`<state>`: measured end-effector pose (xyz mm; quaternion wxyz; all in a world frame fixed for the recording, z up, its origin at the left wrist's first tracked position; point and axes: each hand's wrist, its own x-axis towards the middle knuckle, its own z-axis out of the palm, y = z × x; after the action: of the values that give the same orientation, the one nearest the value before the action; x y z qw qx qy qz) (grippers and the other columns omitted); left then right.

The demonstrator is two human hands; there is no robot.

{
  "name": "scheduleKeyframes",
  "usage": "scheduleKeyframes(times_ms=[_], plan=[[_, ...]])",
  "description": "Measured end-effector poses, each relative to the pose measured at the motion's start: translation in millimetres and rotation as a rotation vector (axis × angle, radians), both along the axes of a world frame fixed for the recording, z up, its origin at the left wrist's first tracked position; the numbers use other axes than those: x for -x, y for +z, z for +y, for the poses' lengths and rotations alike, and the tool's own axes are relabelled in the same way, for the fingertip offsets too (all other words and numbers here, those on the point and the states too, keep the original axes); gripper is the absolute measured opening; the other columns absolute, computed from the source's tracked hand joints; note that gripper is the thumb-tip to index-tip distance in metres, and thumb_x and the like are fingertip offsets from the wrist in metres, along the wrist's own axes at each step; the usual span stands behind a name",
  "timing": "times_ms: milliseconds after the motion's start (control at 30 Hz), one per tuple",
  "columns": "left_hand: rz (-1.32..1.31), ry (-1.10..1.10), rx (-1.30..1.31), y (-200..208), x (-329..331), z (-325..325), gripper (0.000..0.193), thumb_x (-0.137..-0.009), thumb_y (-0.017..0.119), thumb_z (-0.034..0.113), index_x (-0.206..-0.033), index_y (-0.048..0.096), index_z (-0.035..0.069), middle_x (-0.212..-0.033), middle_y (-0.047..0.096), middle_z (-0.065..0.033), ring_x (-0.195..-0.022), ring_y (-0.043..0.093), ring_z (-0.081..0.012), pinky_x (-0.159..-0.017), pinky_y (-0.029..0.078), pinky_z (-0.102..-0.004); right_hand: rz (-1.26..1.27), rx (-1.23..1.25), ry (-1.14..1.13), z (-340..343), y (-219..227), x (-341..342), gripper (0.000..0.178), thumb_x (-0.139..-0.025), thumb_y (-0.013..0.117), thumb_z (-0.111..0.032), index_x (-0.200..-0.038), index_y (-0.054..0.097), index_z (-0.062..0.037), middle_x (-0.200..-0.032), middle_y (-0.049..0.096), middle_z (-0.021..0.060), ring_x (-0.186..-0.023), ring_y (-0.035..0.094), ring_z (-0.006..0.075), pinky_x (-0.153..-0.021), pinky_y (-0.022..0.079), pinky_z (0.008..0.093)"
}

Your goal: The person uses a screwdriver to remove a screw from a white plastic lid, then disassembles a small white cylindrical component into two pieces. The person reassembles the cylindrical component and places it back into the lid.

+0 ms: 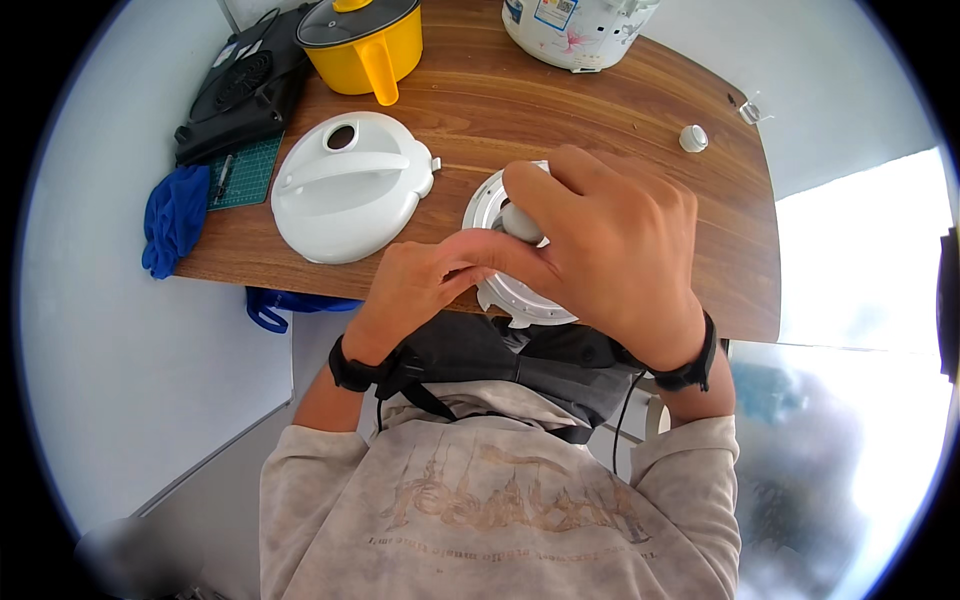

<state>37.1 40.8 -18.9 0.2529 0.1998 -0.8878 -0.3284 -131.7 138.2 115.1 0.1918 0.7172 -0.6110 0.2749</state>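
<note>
Close to the desk's front edge is a white ring-shaped lid part (493, 205) with a metallic inner face, partly covered by my hands. My right hand (625, 250) is above it, fingers curled down around a small grey rounded piece (520, 223) near the ring's middle. Most of those fingertips are out of sight. Against the ring's left side, my left hand (410, 290) is closed, its fingertips partly hidden beside the right hand, so what it grips does not show. To the left lies a white oval cooker lid (355, 225) with a raised handle and a round hole.
At the back stand a yellow pot (365, 60) with a glass lid and a white rice cooker (570, 35). A small white cap (693, 138) and a clear piece (752, 110) sit right. Left are a black device (235, 95), green cutting mat (255, 175) and blue cloth (175, 220).
</note>
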Motion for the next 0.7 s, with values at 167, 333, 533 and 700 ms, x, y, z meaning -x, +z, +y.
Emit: scheduleKeyframes(times_ms=[167,333,533,700], plan=[[0.001,-0.031,0.114,-2,-1,-5,0.019,-0.090,0.073,0.028,-0.091,0.075,0.009,-0.070,0.068,-0.0120,-0.061,0.063,-0.0302,-0.055,0.048,-0.0354,-0.131,-0.126,0.059,9,3,-7,0.038,-0.081,0.079,-0.037,-0.105,0.067,-0.0098,-0.093,0.062,0.0051,-0.064,0.061,0.0223,-0.052,0.048,0.0321],[0.053,-0.020,-0.031,2,0,-2,0.021,-0.090,0.073,0.028,-0.091,0.076,0.008,-0.071,0.068,-0.0121,-0.058,0.062,-0.0300,-0.054,0.046,-0.0344,-0.309,-0.209,0.223,15,6,-5,0.038,-0.080,0.080,-0.023,-0.111,0.065,-0.0081,-0.101,0.064,0.0066,-0.071,0.063,0.0251,-0.061,0.054,0.0331],[0.002,-0.022,-0.084,-2,-1,-3,0.019,-0.088,0.075,0.026,-0.092,0.077,0.007,-0.069,0.067,-0.0141,-0.055,0.059,-0.0305,-0.054,0.046,-0.0348,-0.246,-0.210,0.182,12,14,3,0.034,-0.077,0.083,-0.029,-0.098,0.066,-0.0080,-0.085,0.064,0.0048,-0.063,0.061,0.0230,-0.054,0.049,0.0304],[-0.101,-0.041,-0.098,-3,-3,-8,0.023,-0.089,0.074,0.029,-0.097,0.078,0.008,-0.074,0.070,-0.0145,-0.060,0.063,-0.0294,-0.057,0.048,-0.0348,-0.093,-0.177,0.112,3,13,8,0.039,-0.074,0.084,-0.040,-0.091,0.066,-0.0091,-0.076,0.062,0.0019,-0.055,0.056,0.0206,-0.046,0.041,0.0306]])
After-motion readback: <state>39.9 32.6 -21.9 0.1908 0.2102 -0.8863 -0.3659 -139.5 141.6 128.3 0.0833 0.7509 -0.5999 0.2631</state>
